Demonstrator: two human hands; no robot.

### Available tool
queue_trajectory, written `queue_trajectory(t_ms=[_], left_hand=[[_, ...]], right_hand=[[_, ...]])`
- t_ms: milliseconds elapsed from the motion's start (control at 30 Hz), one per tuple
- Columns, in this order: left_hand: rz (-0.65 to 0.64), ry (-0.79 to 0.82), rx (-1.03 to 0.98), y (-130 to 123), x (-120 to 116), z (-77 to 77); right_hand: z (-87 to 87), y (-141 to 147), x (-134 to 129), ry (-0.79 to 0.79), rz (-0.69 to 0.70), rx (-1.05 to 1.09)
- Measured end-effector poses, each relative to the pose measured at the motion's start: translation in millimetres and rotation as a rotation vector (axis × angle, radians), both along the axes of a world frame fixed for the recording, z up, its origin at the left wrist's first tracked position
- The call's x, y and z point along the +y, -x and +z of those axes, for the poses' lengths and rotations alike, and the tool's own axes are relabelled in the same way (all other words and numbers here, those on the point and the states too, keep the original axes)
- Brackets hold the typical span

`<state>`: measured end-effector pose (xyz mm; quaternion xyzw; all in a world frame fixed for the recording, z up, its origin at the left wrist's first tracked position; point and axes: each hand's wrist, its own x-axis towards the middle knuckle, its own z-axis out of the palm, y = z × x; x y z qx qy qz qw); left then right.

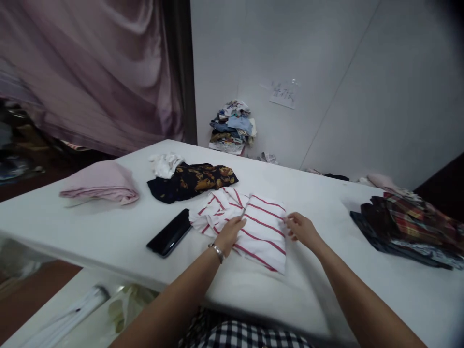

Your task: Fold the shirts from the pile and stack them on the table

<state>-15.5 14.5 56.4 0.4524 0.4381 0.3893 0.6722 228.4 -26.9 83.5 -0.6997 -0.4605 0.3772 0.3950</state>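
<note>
A white garment with red stripes (pixel 263 229) lies in front of me on the table. Its right part is folded into a flat panel, while the left part is bunched and wrinkled. My left hand (pixel 230 234), with a bracelet at the wrist, is closed on the cloth where the panel meets the bunched part. At the panel's right edge is my right hand (pixel 301 230), its fingers curved and apart, the tips at or just touching the edge. A black phone-like object (pixel 169 233) lies left of the garment, close to its bunched end.
On the white table (pixel 319 203) are a folded pink cloth (pixel 101 181), a white crumpled cloth (pixel 165 164) and a dark patterned cloth (pixel 195 181). Folded clothes (pixel 409 227) are stacked at right. Beyond the table stands another clothes pile (pixel 234 124); a pink curtain (pixel 108 72) hangs left.
</note>
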Motion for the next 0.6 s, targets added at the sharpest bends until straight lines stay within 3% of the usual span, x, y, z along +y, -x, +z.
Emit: queue_trajectory(t_ms=[100,167,367,600], left_hand=[[-0.010,-0.096,0.109,-3.2,-0.9,-9.1],[-0.005,-0.160,0.194,-7.5,-0.1,-11.3],[-0.008,-0.197,0.247,-15.4,-2.7,-8.2],[-0.217,-0.269,0.241,-45.5,-18.6,-14.9]], right_hand=[[-19.8,-11.9,0.1,0.247,-0.023,-0.033],[-25.9,-7.5,1.0,0.306,-0.008,0.045],[-29.7,0.2,-4.7,0.100,-0.043,0.395],[-26.0,-32.5,-44.9,0.112,-0.145,0.392]])
